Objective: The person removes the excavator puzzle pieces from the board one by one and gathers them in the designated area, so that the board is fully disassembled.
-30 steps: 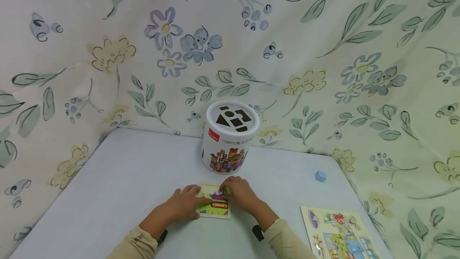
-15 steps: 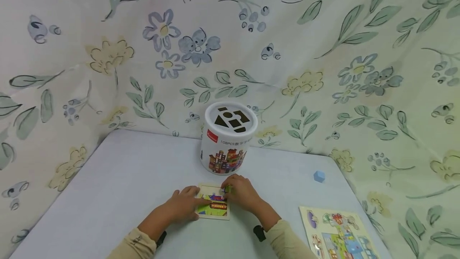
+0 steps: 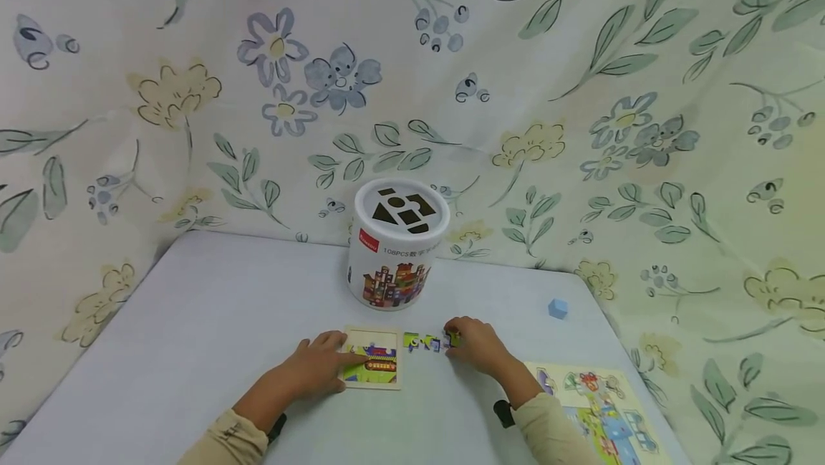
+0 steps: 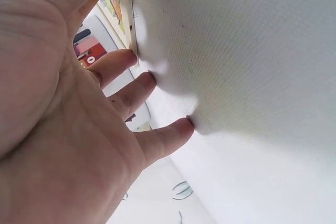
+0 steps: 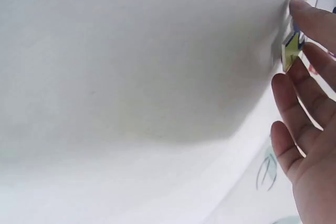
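L hand sits at the L edge of a small wooden puzzle tray, grip relaxed, fingers spread & approx. straight, idx finger over the fitted pcs in the tray's lower part; the tray's top strip is bare; R hand is to the R of the tray, grip pinching a puzzle pc btwn thumb & fingers, low over the surface; green pc & purple-green pc lie in a row btwn tray & R hand, can't tell if interlocked; white tub w/ cutout lid stands behind the tray; blue cube farther R; larger picture board partly under the R sleeve in head view.
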`<state>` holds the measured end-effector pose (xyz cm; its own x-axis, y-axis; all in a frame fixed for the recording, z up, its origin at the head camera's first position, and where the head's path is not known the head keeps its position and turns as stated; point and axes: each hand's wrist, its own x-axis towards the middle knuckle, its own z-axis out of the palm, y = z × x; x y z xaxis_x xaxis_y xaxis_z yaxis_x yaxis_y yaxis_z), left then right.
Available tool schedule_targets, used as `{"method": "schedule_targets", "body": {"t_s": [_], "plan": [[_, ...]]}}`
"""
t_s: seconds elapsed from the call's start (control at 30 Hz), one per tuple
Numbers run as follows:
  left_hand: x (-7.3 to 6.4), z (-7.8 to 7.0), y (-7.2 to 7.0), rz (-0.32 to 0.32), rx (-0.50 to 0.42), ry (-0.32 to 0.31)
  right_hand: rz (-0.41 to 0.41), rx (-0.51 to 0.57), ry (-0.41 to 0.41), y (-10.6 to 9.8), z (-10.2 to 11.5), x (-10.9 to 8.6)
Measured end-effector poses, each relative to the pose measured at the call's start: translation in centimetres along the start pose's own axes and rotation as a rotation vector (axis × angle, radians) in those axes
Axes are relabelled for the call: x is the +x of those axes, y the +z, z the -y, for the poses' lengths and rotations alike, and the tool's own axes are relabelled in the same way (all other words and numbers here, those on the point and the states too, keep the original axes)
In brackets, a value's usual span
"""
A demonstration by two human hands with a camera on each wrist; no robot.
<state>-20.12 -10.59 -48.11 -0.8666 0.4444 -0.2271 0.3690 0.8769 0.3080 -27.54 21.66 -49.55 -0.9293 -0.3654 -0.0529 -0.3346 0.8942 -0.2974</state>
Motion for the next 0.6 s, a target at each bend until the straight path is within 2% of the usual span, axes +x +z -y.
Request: {"method": "schedule_targets", "body": {"t_s": [0.1, 0.4, 0.6], "plan": [[0.0, -0.13, -0.07, 0.001, 0.001, 0.001, 0.013, -0.014, -0.008, -0.03, -0.33, -0.35], [-0.12, 0.0, -0.09, -0.003, -0.014, 0.01, 0.071, 0.039, -0.012, -0.34, -0.33, -0.69], [0.23, 0.25, 0.32, -0.001, -0.001, 0.033, 0.061, 0.067, -0.025, -0.69, 0.3, -0.6]]}}
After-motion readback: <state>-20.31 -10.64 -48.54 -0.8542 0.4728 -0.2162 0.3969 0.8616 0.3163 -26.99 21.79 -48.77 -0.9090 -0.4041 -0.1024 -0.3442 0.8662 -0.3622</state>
